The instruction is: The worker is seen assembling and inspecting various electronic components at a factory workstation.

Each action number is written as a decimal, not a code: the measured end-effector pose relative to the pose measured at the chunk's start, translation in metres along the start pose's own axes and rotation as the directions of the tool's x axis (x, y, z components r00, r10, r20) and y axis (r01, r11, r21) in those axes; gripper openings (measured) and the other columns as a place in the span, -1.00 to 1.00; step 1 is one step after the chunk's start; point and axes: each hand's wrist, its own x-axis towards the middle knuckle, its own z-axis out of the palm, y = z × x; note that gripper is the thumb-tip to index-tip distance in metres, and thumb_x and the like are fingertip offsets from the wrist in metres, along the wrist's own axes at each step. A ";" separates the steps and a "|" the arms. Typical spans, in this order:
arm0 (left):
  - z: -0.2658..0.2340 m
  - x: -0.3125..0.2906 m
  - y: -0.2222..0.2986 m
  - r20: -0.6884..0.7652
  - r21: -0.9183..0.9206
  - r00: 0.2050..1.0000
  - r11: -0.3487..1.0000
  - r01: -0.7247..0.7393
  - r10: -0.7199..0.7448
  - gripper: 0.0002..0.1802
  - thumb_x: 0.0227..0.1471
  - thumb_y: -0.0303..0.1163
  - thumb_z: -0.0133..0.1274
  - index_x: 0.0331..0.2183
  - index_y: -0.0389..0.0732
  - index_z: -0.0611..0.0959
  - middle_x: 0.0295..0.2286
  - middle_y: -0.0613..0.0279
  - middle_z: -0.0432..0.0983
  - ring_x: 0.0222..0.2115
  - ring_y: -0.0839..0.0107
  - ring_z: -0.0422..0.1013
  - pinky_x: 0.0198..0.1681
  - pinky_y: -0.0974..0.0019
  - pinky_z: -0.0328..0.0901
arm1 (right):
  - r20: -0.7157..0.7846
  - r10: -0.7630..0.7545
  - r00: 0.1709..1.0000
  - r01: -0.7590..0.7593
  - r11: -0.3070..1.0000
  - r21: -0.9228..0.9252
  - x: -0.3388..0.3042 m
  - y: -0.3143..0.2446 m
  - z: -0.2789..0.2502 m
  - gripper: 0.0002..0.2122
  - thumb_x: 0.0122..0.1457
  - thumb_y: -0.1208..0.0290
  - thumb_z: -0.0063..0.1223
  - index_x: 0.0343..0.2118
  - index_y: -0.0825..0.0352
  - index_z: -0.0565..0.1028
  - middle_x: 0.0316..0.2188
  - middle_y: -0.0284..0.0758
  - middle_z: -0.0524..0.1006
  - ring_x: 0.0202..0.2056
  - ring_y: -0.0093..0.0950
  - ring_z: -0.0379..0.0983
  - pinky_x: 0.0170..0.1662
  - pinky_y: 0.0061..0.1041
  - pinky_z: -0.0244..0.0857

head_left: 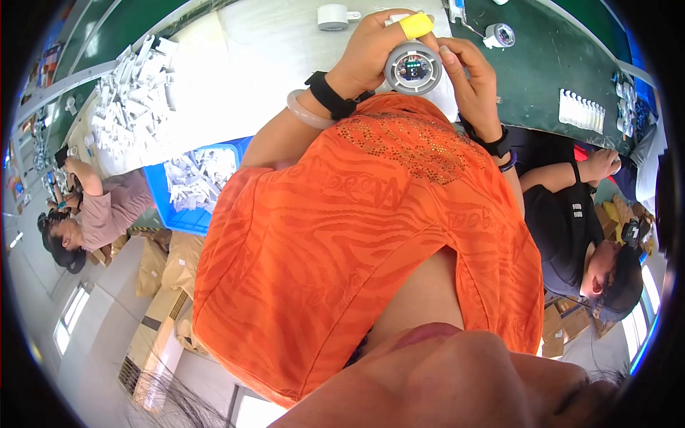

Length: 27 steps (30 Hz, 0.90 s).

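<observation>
My left hand (371, 53) and my right hand (474, 71) are raised together over the white table (257, 57). Between them they hold a round grey-white housing (413, 68) whose open face shows a small dark circuit board. The left hand wears a yellow finger cot on one fingertip, a black wrist strap and a pale bangle. It wraps the housing from the left and from above. The right hand, with a dark band on its wrist, has its fingers at the housing's right edge. My orange top fills the middle of the view.
A white round part (332, 17) lies on the table. A similar round housing (501, 34) and a row of white pieces (581, 110) lie on the green belt (549, 64). Left are a heap of white plastic parts (135, 93) and a blue bin (193, 182). Co-workers sit left (100, 207) and right (578, 214).
</observation>
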 end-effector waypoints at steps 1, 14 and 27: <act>-0.001 0.000 0.000 0.021 0.039 1.000 0.999 0.000 -0.001 -0.59 0.23 -0.21 -0.20 -0.45 -0.32 0.56 -0.46 0.05 0.53 -0.39 0.31 0.49 -0.26 0.31 0.41 | 0.013 0.026 1.000 -0.026 1.000 0.004 -0.001 0.002 0.000 -0.77 0.25 0.37 -0.01 -0.10 0.36 0.49 -0.20 -0.25 0.52 -0.20 -0.47 0.44 -0.11 -0.52 0.31; -0.016 0.001 -0.007 0.339 -0.674 0.930 0.653 0.345 -0.141 -0.48 0.18 0.06 -0.23 -0.28 -0.25 0.50 -0.30 0.09 0.39 -0.14 0.10 0.34 -0.14 -0.11 0.41 | 0.259 0.342 0.903 -0.425 0.795 0.432 0.000 0.010 0.024 -0.47 0.36 0.00 -0.44 0.05 0.40 0.36 -0.03 -0.26 0.42 0.02 -0.43 0.33 0.13 -0.43 0.15; 0.015 -0.005 0.041 0.264 -0.382 0.963 0.922 0.056 0.051 -0.45 0.25 -0.04 -0.37 -0.33 -0.35 0.49 -0.32 -0.03 0.41 -0.23 0.12 0.44 -0.16 0.03 0.44 | 0.343 0.358 0.869 -0.472 0.808 0.352 -0.009 0.012 0.021 -0.46 0.37 0.04 -0.42 -0.05 0.50 0.43 -0.15 -0.21 0.51 -0.10 -0.47 0.42 0.06 -0.47 0.23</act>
